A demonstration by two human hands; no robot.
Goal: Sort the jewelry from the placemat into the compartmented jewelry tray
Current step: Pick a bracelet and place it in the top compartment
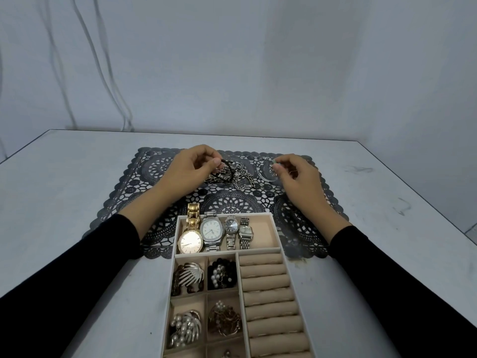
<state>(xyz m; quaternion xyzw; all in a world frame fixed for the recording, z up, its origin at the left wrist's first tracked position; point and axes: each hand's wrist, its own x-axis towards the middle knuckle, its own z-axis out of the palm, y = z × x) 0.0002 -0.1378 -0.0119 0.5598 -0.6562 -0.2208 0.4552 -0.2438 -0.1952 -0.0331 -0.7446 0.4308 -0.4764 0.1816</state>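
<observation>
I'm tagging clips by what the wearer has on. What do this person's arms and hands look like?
Both arms are covered by long, plain black sleeves, the left sleeve and the right sleeve, each ending at the wrist. The left hand and the right hand are bare: no gloves, and no ring, watch or bracelet is seen worn on them.

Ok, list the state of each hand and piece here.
Left hand: pinches a black cord at the chain pile.
Right hand: pinches a small silver piece.
Chain pile: tangled, on the placemat.
Gold watch: in the tray, strap overhanging its far wall.
Silver watches: beside it, face up.
</observation>
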